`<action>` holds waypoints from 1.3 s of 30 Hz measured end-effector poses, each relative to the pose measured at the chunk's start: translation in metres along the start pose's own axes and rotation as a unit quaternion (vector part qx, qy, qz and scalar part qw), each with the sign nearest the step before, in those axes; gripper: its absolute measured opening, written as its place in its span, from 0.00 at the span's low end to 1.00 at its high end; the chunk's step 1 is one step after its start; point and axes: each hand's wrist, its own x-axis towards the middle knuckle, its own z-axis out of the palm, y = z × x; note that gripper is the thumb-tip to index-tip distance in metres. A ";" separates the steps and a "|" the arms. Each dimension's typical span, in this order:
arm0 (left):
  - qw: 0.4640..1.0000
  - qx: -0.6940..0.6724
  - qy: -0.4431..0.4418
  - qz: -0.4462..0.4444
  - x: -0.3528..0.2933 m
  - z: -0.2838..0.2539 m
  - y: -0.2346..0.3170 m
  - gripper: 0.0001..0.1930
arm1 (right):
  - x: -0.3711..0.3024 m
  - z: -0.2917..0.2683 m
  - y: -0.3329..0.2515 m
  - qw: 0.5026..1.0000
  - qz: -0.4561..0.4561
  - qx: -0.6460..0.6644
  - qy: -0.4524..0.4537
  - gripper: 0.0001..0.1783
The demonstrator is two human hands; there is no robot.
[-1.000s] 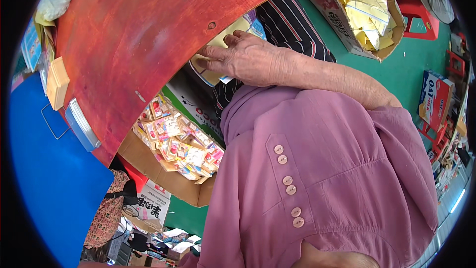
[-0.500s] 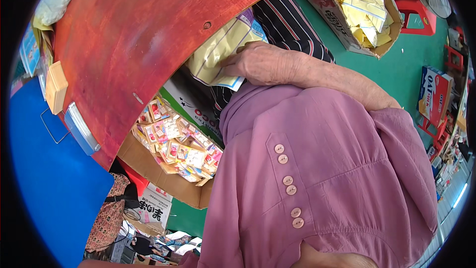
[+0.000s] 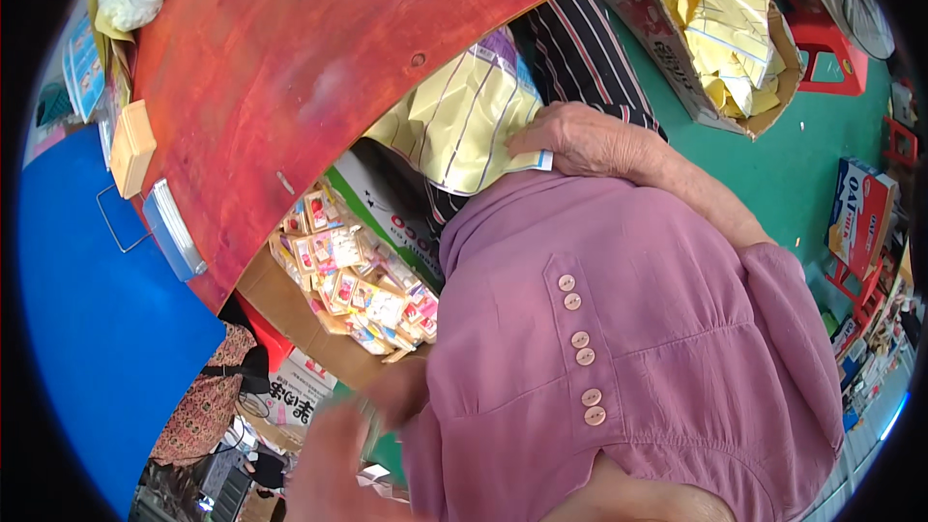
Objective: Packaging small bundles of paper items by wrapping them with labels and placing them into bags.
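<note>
Shifting rightward since the earlier frame, the right hand [image 3: 585, 140] is leaving more of a crinkled, striped yellow plastic sheet [image 3: 474, 116] showing, and a blurred left hand [image 3: 340, 459] is appearing at seven o'clock. The right hand is gripping the sheet's right edge at one o'clock; the left is blurring too much to tell whether it is holding anything. At twelve o'clock, the sheet is lying over black striped fabric [image 3: 590, 53], meeting the rim of a red-stained wooden bench [image 3: 290, 48]. A pull could be creasing or tearing it if that rim is catching it; a loosening grip could be letting it slip. Around eight o'clock, a brown cardboard carton [image 3: 290, 314] of small printed packets [image 3: 372, 295] is standing between left hand and sheet. Toward two o'clock, another carton [image 3: 657, 34] is holding crumpled yellow film [image 3: 720, 19].
</note>
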 end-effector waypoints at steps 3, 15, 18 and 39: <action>0.819 0.344 0.156 -0.431 -0.029 -0.006 0.004 0.25 | -0.008 -0.007 -0.002 1.000 0.013 -0.003 -0.009 0.27; 0.751 -0.029 0.504 -0.425 -0.117 -0.125 -0.087 0.22 | -0.007 -0.004 0.003 1.000 -0.019 0.005 -0.022 0.13; 0.763 0.036 0.530 -0.368 -0.119 -0.130 -0.099 0.17 | -0.005 -0.007 0.002 0.999 -0.025 0.005 -0.030 0.08; 0.707 0.174 0.618 -0.298 -0.139 -0.113 -0.067 0.25 | -0.045 -0.033 -0.019 0.998 0.028 -0.064 -0.009 0.14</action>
